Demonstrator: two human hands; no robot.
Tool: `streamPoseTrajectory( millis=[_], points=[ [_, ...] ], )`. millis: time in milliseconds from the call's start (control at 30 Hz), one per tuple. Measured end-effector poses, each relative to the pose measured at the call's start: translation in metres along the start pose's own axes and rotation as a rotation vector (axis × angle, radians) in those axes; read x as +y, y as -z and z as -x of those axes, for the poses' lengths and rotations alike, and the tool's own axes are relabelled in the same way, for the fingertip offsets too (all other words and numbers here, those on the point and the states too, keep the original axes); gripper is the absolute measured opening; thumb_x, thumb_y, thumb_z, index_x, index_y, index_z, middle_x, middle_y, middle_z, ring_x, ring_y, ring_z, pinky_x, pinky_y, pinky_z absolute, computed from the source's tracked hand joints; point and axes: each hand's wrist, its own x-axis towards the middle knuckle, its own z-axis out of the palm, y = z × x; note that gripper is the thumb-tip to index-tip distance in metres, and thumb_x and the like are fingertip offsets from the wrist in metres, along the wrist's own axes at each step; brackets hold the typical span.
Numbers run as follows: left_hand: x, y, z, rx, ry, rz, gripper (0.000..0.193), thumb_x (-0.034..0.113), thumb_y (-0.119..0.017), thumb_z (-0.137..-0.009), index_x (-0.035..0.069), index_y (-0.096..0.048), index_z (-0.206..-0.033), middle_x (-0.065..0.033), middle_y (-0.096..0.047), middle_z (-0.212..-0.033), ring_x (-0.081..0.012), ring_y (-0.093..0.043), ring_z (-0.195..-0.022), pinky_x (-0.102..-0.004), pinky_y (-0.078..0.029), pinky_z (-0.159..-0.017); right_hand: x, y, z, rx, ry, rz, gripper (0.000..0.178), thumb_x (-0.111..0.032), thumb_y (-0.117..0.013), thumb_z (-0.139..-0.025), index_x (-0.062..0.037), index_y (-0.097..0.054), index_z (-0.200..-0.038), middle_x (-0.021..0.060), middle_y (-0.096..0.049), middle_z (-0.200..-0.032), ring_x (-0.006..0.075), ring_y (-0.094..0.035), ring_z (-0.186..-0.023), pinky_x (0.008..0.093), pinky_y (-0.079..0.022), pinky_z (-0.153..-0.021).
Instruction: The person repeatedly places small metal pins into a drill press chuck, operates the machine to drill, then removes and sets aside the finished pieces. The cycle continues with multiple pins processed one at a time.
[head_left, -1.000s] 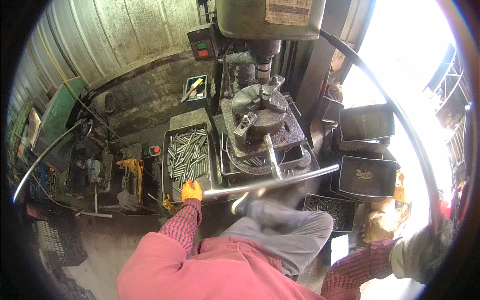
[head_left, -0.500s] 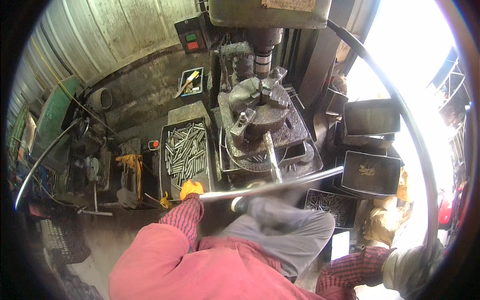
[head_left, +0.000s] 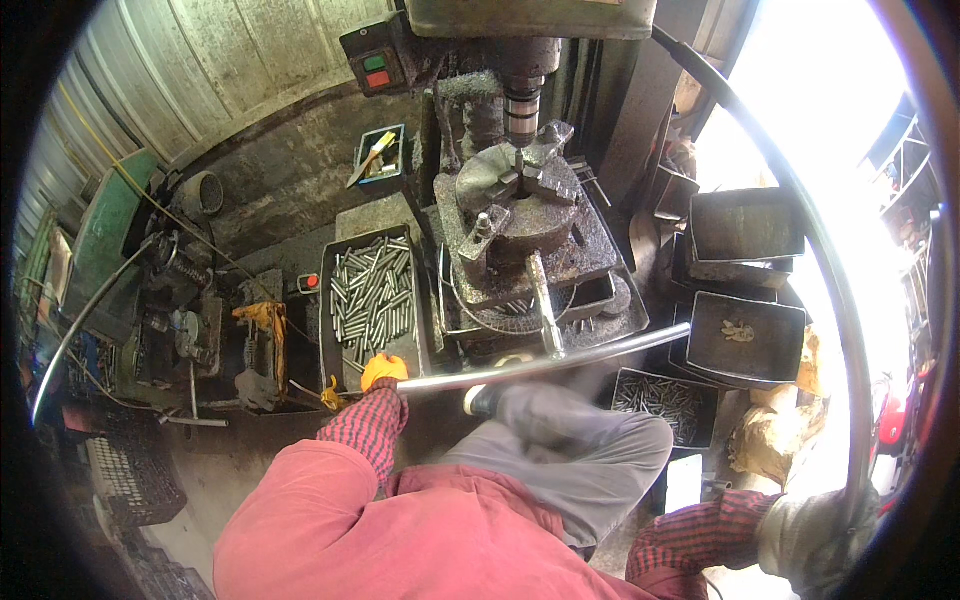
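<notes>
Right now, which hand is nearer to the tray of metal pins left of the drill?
Left. The left hand shows over the near end of the tray; the right hand is well away at the picture's lower right, on the long curved lever.

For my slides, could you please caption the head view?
Drill press with left hand at shiny bar, right hand on long lever.

No legible txt or nos.
</notes>
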Motion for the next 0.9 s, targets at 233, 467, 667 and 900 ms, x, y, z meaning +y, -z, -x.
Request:
streamPoseTrajectory(
  millis=[233, 467, 667, 900],
  points=[
    [0.000, 0.000, 0.000, -0.011, -0.008, 0.003, 0.052, 0.040, -0.049, -0.097, 0.005, -0.071, -0.129, -0.0207, -0.071, -0.130, -0.0365, -0.067, -0.123, -0.0476, -0.052, -0.106, -0.001, 0.009, 0.009, -0.165, 0.067, 0.380, 0.044, -0.029, -0.065, -0.105, -0.0053, -0.049, -0.072, 0.0039, -0.044, -0.063, 0.0164, -0.047, -0.055, 0.0353, -0.039, -0.053],
    [0.000, 0.000, 0.000, -0.001, -0.020, -0.003, 0.052, 0.039, -0.049, -0.098, 0.004, -0.071, -0.129, -0.0215, -0.070, -0.130, -0.0369, -0.066, -0.125, -0.0471, -0.052, -0.106, -0.008, 0.011, 0.016, -0.244, 0.113, 0.592, 0.045, -0.032, -0.064, -0.106, -0.0075, -0.051, -0.071, 0.0015, -0.044, -0.061, 0.0139, -0.045, -0.054, 0.0335, -0.037, -0.053],
    [0.002, 0.003, 0.001, -0.017, -0.010, -0.005, 0.050, 0.038, -0.048, -0.098, 0.004, -0.071, -0.127, -0.0220, -0.071, -0.129, -0.0374, -0.066, -0.124, -0.0479, -0.052, -0.106, -0.009, 0.010, 0.019, -0.415, 0.394, 1.111, 0.045, -0.038, -0.062, -0.106, -0.0123, -0.053, -0.070, -0.0033, -0.043, -0.059, 0.0098, -0.042, -0.053, 0.0301, -0.034, -0.053],
    [0.003, 0.005, 0.007, 0.018, -0.037, 0.007, 0.049, 0.037, -0.048, -0.098, 0.004, -0.073, -0.124, -0.0218, -0.071, -0.127, -0.0378, -0.067, -0.122, -0.0490, -0.053, -0.104, -0.005, 0.017, 0.019, -0.457, 1.004, 1.774, 0.044, -0.048, -0.059, -0.105, -0.0254, -0.058, -0.068, -0.0145, -0.040, -0.055, 0.0023, -0.036, -0.049, 0.0224, -0.029, -0.058]
  ],
)
